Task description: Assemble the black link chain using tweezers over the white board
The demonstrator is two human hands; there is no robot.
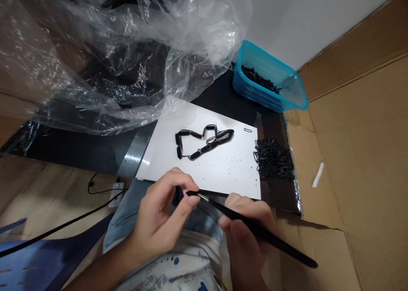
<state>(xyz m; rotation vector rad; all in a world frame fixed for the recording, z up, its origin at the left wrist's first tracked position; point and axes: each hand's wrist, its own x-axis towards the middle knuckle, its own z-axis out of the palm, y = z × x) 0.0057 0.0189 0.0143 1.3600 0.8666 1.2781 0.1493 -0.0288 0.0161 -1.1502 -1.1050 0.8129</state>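
Small part: a tiny black piece (pixel 190 193), matte and slim, pinched at the tip of the tweezers, low centre of the view, just off the 6 o'clock edge of the white sheet.
Tweezers: long, thin, black tweezers (pixel 255 229) with a pale metal tip, slanting from 4 o'clock up to the part.
Right hand: the right hand (pixel 247 231) has its grip clenched round the tweezers' shaft.
Left hand: the left hand (pixel 165 214) has thumb and forefinger grasping the small part at the tweezer tip.
White sheet: a smooth, flat rectangular white sheet (pixel 229 168), dotted with black specks, lies on the dark bench.
Chain: linked glossy black oblong pieces (pixel 204 141) lie in a bent loop at the sheet's centre.
Loose pile: a tangle of thin black loops (pixel 274 160) at 3 o'clock of the sheet.
Basket: a turquoise plastic lattice basket (pixel 280 100) at 1 o'clock, holding black bits.
Plastic film: crinkled clear plastic film (pixel 111 61) at 11 o'clock.
Surround: brown corrugated cardboard (pixel 357 155).
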